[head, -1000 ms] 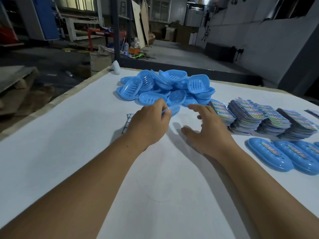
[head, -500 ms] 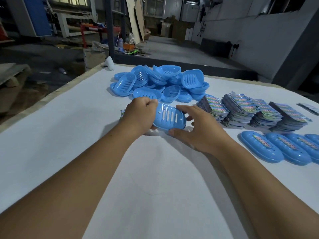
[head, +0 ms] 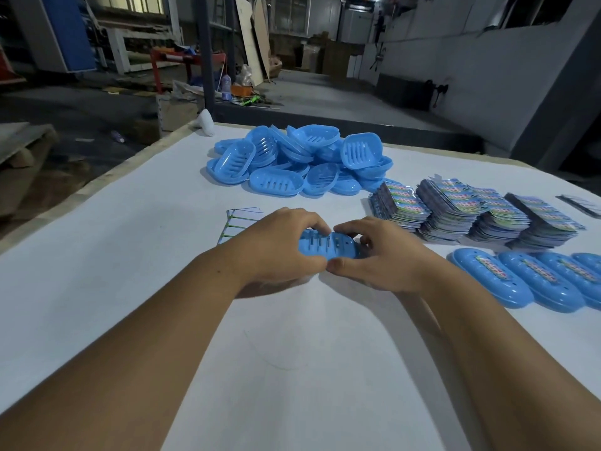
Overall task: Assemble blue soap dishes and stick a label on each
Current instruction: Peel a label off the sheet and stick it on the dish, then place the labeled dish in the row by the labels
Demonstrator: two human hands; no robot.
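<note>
Both hands grip one oval blue plastic soap dish with drain slots [head: 327,245], held just above the white-covered worktop [head: 130,255] near its middle. Left hand [head: 279,249] wraps the left end, fingers [head: 305,221] curled over the far edge and thumb on the near edge; right hand [head: 383,255] pinches the right end, fingers bent over the top, thumb at the near rim. Whether a second shell already sits beneath is hidden by the hands. Judged step: pressing two halves together. To do it well, the rims should be lined up all round before squeezing, pressure applied evenly from both ends, and thumbs run along the near seam to check seating; a skewed press would likely leave one end proud. Thin plastic probably flexes, so moderate force. Supply: loose heap of blue slotted dish halves [head: 292,161] at the far side. Stacks of colourful printed labels [head: 471,209] lie to the right, within reach for the next step. Row of finished labelled blue dishes [head: 527,275] sits nearer on the right, indicating where this one goes
</note>
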